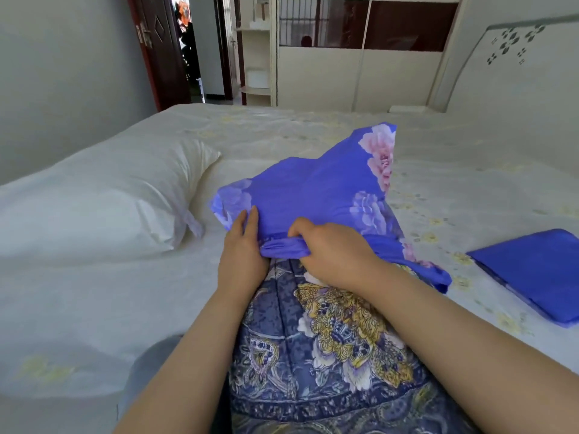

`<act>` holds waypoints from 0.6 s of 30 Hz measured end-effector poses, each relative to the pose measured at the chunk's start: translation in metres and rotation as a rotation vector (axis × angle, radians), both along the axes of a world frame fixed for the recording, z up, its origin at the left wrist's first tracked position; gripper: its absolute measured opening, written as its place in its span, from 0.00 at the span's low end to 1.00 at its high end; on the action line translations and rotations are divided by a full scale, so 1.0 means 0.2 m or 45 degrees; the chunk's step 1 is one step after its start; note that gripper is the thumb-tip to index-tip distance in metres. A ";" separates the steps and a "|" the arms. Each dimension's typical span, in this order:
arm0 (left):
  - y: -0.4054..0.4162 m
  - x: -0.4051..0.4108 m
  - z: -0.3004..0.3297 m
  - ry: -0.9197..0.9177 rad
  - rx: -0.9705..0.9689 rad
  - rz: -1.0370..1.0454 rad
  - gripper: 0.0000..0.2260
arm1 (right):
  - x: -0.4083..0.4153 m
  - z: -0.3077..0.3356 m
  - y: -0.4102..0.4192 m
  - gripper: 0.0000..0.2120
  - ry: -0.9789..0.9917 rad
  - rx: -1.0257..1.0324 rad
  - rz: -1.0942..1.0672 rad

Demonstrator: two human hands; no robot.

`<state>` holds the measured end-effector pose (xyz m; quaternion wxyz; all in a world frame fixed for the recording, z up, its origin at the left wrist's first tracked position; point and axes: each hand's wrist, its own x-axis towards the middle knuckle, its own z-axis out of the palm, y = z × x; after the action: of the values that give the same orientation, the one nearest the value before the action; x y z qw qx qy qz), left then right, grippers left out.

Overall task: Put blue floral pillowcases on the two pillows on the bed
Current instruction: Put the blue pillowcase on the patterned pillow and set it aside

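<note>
Your right hand (332, 249) grips the bunched open edge of the blue floral pillowcase (316, 189), fingers curled round the fabric. Your left hand (242, 249) lies with straight fingers against the left side of the same case, touching it. The case covers the far end of a patterned pillow (329, 339), which lies near the front edge of the bed (94, 302), under your forearms. A white pillow (103, 195) lies at the left side of the bed. A second, folded blue pillowcase (535, 270) rests near the right edge.
</note>
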<state>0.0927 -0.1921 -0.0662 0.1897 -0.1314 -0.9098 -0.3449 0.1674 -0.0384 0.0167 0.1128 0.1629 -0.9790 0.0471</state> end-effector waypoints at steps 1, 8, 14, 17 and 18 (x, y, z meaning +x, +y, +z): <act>0.00 -0.01 0.00 -0.052 -0.006 0.001 0.29 | 0.00 0.03 0.01 0.13 -0.085 -0.072 -0.016; 0.05 0.07 0.07 0.029 0.483 0.193 0.05 | -0.13 0.02 -0.06 0.26 0.279 0.335 0.024; 0.13 0.06 0.11 0.091 0.603 0.003 0.16 | -0.29 0.03 -0.08 0.16 0.411 0.169 -0.084; 0.11 0.05 0.06 0.153 0.454 -0.080 0.32 | -0.26 -0.01 -0.04 0.18 0.489 0.151 -0.075; 0.11 0.04 0.06 0.145 0.447 -0.061 0.34 | -0.24 -0.01 -0.05 0.19 0.458 0.159 -0.079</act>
<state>0.1000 -0.1709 -0.0548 0.2528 -0.1373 -0.8200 -0.4949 0.1190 -0.0492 0.0150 0.2772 0.1450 -0.9486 -0.0472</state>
